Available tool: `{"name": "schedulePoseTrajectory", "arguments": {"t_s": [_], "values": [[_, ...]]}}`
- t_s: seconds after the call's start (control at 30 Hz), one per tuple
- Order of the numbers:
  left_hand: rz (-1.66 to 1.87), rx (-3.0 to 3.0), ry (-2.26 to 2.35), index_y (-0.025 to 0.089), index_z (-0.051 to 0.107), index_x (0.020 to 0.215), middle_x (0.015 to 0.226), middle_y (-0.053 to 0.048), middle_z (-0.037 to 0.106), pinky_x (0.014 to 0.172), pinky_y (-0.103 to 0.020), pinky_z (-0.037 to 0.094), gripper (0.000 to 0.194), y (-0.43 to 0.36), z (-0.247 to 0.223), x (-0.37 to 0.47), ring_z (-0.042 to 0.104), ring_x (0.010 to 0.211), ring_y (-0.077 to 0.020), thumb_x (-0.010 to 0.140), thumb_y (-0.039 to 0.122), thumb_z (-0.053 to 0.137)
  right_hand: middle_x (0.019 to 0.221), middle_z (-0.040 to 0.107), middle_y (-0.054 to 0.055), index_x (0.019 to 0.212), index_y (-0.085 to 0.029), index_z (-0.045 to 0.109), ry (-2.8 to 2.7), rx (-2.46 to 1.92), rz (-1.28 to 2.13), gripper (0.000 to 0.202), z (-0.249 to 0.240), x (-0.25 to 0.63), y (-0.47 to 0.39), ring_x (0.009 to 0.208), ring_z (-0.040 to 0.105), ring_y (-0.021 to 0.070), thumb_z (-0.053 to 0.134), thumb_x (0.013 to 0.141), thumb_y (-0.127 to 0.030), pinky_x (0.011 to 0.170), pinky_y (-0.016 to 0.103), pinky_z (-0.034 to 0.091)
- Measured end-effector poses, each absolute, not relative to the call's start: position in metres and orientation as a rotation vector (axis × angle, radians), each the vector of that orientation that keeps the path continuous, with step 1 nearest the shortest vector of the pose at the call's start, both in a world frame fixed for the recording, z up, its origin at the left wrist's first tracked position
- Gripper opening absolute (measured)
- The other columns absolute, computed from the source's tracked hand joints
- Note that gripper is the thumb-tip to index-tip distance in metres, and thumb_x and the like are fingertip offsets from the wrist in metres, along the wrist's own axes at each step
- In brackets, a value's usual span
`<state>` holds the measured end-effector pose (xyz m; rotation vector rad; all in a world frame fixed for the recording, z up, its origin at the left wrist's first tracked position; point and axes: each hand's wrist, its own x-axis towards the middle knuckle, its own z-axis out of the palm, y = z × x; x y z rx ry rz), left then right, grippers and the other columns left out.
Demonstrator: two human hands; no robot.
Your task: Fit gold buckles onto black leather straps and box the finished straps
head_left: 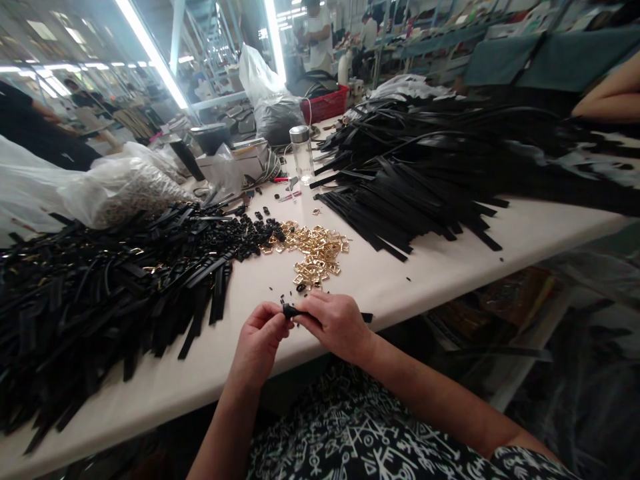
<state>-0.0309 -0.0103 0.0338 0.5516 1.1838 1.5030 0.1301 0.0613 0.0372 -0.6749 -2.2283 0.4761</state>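
Note:
Close together at the table's front edge, my left hand [265, 331] and my right hand [339, 325] both pinch a black strap [295, 311]. Its near end shows between my fingertips, where a small dark piece may be fitted; I cannot make it out. A black strip end sticks out past my right hand. Just beyond my fingers lies a pile of gold-coloured metal buckles [320, 250]. Small black loops [255, 233] are heaped to the left of them.
Finished-looking black straps [125, 287] cover the left of the table [420, 293]. Long black strips [400, 193] lie on the right. A lidded glass bottle [301, 157], a red basket [327, 105] and a filled plastic bag [273, 100] stand behind. Other people are in the background.

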Motion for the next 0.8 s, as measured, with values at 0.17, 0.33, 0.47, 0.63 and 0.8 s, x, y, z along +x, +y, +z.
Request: {"name": "schedulePoseTrajectory", "arguments": {"t_s": [0.17, 0.33, 0.47, 0.63, 0.8], "values": [[1.354, 0.692, 1.257, 0.017, 0.068, 0.081, 0.065, 0.003, 0.063, 0.058, -0.019, 0.045, 0.024, -0.026, 0.026, -0.034, 0.056, 0.058, -0.0085, 0.067, 0.03, 0.084, 0.08, 0.069, 0.004, 0.093, -0.016, 0.067, -2.346, -0.608, 0.601, 0.024, 0.035, 0.143, 0.054, 0.068, 0.062, 0.0159, 0.054, 0.097, -0.035, 0.061, 0.027, 0.04], [1.148, 0.782, 1.364, 0.017, 0.067, 0.081, 0.068, 0.002, 0.064, 0.061, -0.021, 0.045, 0.025, -0.041, 0.024, -0.021, 0.055, 0.062, -0.0101, 0.069, 0.031, 0.084, 0.086, 0.073, 0.004, 0.143, -0.014, 0.044, -2.332, -0.78, 1.006, 0.055, 0.035, 0.153, 0.034, 0.073, 0.066, 0.0184, 0.059, 0.094, -0.033, 0.067, 0.028, 0.047], [1.119, 0.825, 1.398, 0.017, 0.065, 0.078, 0.069, 0.002, 0.063, 0.06, -0.021, 0.044, 0.029, -0.041, 0.024, -0.011, 0.053, 0.063, -0.0104, 0.067, 0.036, 0.085, 0.091, 0.073, 0.008, 0.141, -0.013, 0.047, -2.261, -0.884, 1.219, 0.055, 0.035, 0.156, 0.03, 0.08, 0.067, 0.0207, 0.058, 0.094, -0.04, 0.072, 0.031, 0.048], [1.085, 0.876, 1.409, 0.018, 0.064, 0.078, 0.061, 0.003, 0.06, 0.057, -0.022, 0.043, 0.029, -0.037, 0.026, -0.018, 0.053, 0.057, -0.0112, 0.075, 0.043, 0.077, 0.085, 0.071, 0.003, 0.093, -0.017, 0.069, -2.218, -0.848, 1.379, 0.02, 0.031, 0.16, 0.037, 0.079, 0.064, 0.0171, 0.063, 0.09, -0.036, 0.071, 0.026, 0.044], [1.028, 1.028, 1.432, 0.018, 0.064, 0.078, 0.06, 0.001, 0.062, 0.06, -0.024, 0.045, 0.023, -0.021, 0.035, -0.032, 0.056, 0.058, -0.0132, 0.08, 0.04, 0.073, 0.069, 0.062, 0.0, 0.075, -0.017, 0.061, -2.285, -0.882, 1.255, 0.017, 0.033, 0.172, 0.046, 0.064, 0.054, 0.0135, 0.058, 0.089, -0.026, 0.06, 0.025, 0.037]]}}
